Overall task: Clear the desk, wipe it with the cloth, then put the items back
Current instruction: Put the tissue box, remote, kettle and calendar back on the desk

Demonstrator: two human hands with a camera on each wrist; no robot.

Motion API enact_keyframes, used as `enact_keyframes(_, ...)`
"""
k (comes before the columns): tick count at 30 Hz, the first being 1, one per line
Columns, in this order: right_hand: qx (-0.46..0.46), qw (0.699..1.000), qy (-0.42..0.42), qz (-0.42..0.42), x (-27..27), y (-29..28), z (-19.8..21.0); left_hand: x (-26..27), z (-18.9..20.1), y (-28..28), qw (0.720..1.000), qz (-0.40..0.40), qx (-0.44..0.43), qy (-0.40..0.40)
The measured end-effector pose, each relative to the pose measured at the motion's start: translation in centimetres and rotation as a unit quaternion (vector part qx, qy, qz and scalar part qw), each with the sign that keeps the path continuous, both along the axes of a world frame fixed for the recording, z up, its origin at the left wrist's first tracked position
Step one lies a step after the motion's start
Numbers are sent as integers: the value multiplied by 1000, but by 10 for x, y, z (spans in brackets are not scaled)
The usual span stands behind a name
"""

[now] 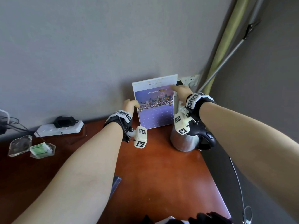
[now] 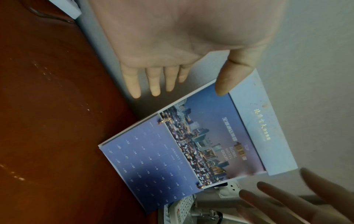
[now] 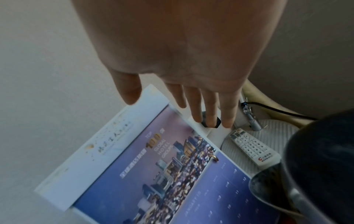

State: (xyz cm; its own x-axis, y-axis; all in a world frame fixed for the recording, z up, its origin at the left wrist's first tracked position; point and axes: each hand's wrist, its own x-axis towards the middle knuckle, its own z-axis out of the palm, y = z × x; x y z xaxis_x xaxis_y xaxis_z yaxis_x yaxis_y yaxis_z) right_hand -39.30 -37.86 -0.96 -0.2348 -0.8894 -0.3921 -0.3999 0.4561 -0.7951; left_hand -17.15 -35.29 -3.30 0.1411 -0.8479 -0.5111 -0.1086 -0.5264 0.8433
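Note:
A desk calendar (image 1: 155,104) with a purple city picture stands upright against the grey wall at the back of the red-brown desk (image 1: 158,167). My left hand (image 1: 130,104) is at its left edge. In the left wrist view this hand (image 2: 182,74) has straight fingers beside the calendar (image 2: 191,144), and the thumb tip lies on its front. My right hand (image 1: 178,92) reaches the upper right corner. In the right wrist view its fingers (image 3: 197,106) are straight and spread past the calendar's (image 3: 153,166) right edge, thumb over the white top strip. No cloth is in view.
A steel kettle (image 1: 186,139) with a black handle stands right of the calendar, under my right wrist. A white remote (image 3: 252,148) lies on a ribbed white disc behind it. A power strip (image 1: 59,128), a glass lid (image 1: 20,145) and a glass box of green sachets (image 1: 41,150) sit at the left.

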Motion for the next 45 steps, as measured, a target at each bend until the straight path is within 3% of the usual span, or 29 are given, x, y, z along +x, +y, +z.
enact_keyframes(5, 12, 993, 116, -13, 17, 21, 5, 36, 15, 32, 999, -32, -13, -31)
enact_keyframes(9, 0, 987, 159, -6, 53, 47, 11, 74, 37, 64, 998, -36, -6, -44)
enact_keyframes(15, 1, 990, 139, 12, 110, 90, 6, 133, 28, 98, 998, -15, 4, -54)
enact_keyframes(21, 33, 996, 86, 13, 167, 142, -8, 195, 20, 144, 998, -55, 13, -41)
enact_keyframes(28, 75, 991, 108, 40, 212, 208, -36, 249, -15, 203, 995, -43, 56, -65)
enact_keyframes(35, 37, 987, 140, 71, 250, 234, -37, 285, -12, 253, 998, -12, 40, -56)
enact_keyframes(41, 77, 983, 134, 103, 281, 278, -75, 315, -34, 318, 992, 34, 90, -83)
enact_keyframes(45, 118, 980, 134, 91, 292, 308, -101, 333, -48, 348, 991, 13, 101, -91)
